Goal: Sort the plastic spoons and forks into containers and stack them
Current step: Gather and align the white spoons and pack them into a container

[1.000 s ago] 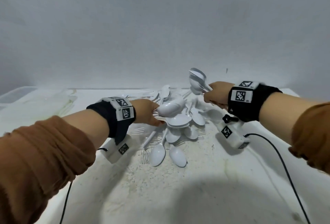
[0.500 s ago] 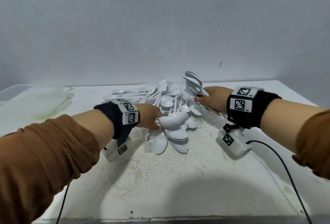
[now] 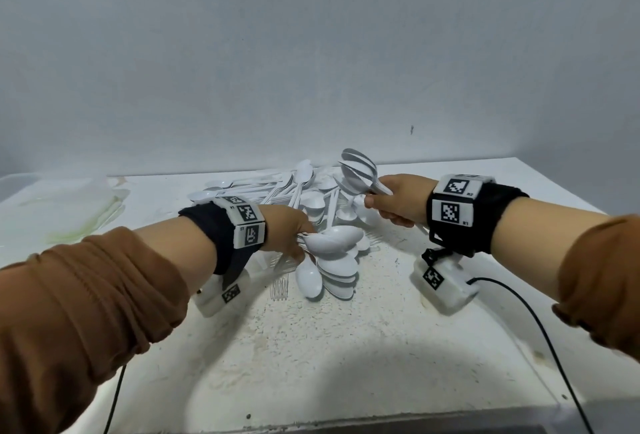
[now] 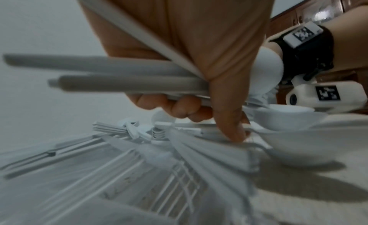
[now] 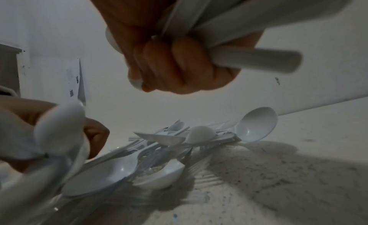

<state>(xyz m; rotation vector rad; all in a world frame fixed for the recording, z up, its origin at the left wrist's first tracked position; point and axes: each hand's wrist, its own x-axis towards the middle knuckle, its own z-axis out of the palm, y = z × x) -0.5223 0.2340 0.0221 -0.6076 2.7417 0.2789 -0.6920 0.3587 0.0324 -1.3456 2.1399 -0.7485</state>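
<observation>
R grip (image 3: 394,203) higher, pile (image 3: 304,198) beneath

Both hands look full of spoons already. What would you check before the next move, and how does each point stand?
1. Left hand grips its spoon bundle firmly: ok, fingers curled round the handles.
2. Right hand grips its spoons: ok.
3. Only spoons in each bundle: cannot tell; the handles look alike.
4. Container within reach: ok, at the table's far left edge.
5. Forks left out of the grasp: ok, one lies on the table beside the pile.
</observation>
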